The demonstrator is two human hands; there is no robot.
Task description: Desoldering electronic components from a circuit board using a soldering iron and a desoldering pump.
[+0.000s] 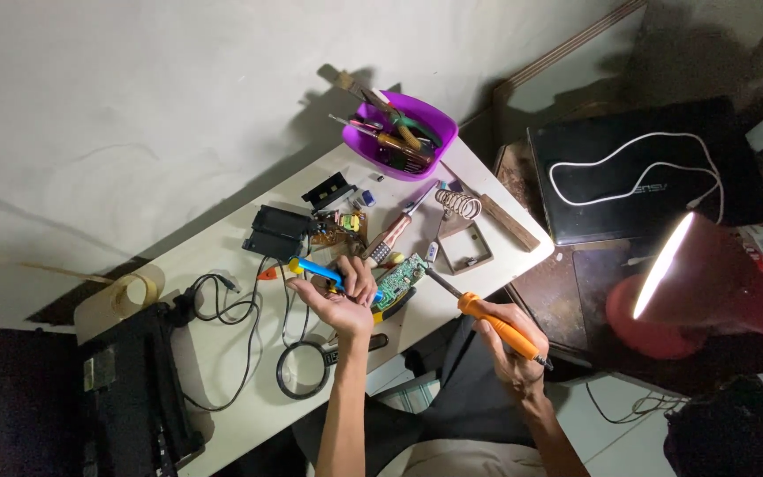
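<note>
My left hand grips a slim blue tool with a yellow end, held palm up over the white table. Just right of it lies a green circuit board. My right hand holds an orange-handled soldering iron, its dark tip pointing at the board's right edge. A second small board with coloured parts lies behind my left hand.
A purple bowl of pliers and tools stands at the back. A wooden iron stand with a coil, a magnifying glass, black cables, a tape roll, a closed laptop and a lit red lamp surround me.
</note>
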